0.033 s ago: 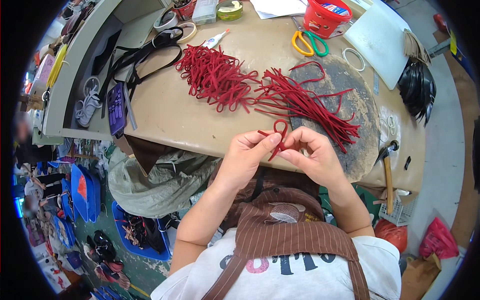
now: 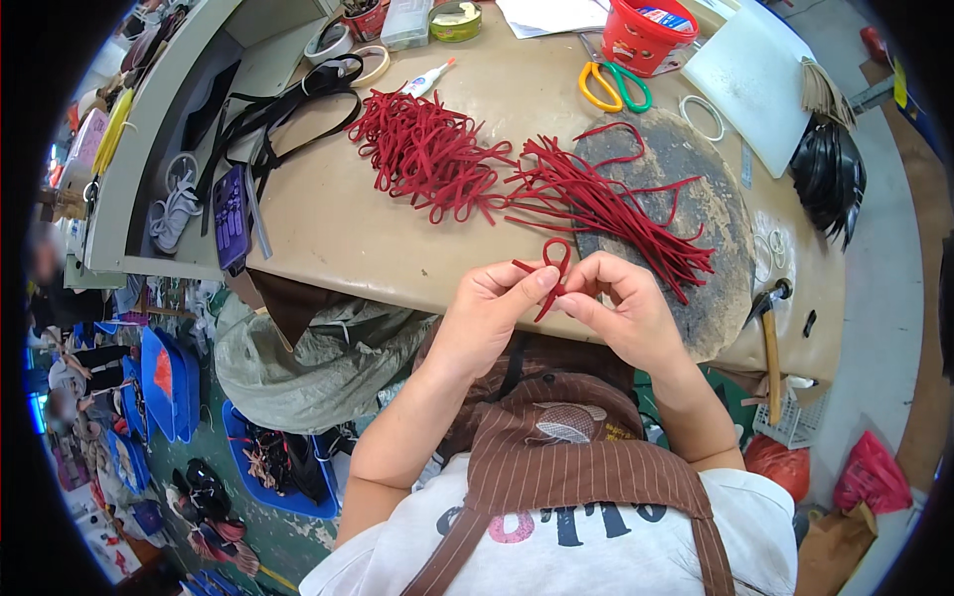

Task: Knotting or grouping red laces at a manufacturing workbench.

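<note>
My left hand [image 2: 497, 308] pinches a thin red cord [image 2: 557, 245] between thumb and fingers. The cord stands up in a small loop over the pinch, with one short end poking out to the left and another hanging below. My right hand [image 2: 628, 310] closes on the same cord beside the loop's base; its curled fingers hide part of it. Beyond my hands lies a bundle of loose red cords [image 2: 626, 214], its ends spread over a round dark board [image 2: 720, 288]. Left of that is a heap of looped red cords [image 2: 427, 154].
Yellow-and-green-handled scissors [image 2: 614, 86] lie by a red tub [image 2: 646, 40]. A hammer [image 2: 770, 338] rests at the bench's right edge. Black straps [image 2: 298, 99] and a purple phone-like thing [image 2: 234, 219] are at left. A white board [image 2: 750, 84] lies far right.
Almost nothing differs. The fingertips of my right hand have shifted very slightly at the base of the loop.
</note>
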Motion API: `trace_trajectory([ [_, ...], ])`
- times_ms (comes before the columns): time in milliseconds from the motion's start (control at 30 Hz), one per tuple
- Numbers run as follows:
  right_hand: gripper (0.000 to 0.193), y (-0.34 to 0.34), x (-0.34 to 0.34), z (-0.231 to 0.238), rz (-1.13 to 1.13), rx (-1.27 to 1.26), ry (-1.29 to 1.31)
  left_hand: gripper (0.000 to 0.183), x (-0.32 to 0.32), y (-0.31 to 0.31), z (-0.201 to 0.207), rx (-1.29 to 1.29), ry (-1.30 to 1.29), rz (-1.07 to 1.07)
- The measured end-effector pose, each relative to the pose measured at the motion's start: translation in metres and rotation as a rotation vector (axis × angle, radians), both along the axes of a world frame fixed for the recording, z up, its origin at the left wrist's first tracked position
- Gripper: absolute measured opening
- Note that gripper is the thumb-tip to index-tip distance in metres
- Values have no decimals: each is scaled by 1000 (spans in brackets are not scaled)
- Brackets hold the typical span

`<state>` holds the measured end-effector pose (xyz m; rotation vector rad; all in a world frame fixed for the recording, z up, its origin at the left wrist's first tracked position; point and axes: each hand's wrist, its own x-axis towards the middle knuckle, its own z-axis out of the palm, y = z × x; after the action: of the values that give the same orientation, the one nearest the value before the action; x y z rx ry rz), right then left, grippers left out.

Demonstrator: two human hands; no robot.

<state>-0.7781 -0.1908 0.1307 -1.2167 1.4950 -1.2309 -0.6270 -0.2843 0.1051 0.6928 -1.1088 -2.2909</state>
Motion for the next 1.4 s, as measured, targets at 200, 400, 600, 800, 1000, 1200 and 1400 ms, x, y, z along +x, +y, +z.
trace_trajectory([
  [200,12,-5,-1,7,-13,-63,177,15,3,-3,4,108,2,-43],
  [400,12,-3,9,-3,-88,23,45,16,-1,1,-9,-299,-102,143],
  [600,12,-5,-3,-14,-89,179,-266,19,3,-9,-16,-130,-83,28],
  [800,8,-21,-34,50,330,160,-47,24,9,-33,34,360,-22,-508],
  [1000,15,-15,-29,42,163,23,-87,20,0,-29,38,52,-109,-502],
  [1200,23,2,6,-1,-200,-215,-556,16,-12,-17,29,83,-14,-249],
  [1400,13,-1,7,-1,-297,-261,-468,16,-15,-22,38,67,-98,-303],
])
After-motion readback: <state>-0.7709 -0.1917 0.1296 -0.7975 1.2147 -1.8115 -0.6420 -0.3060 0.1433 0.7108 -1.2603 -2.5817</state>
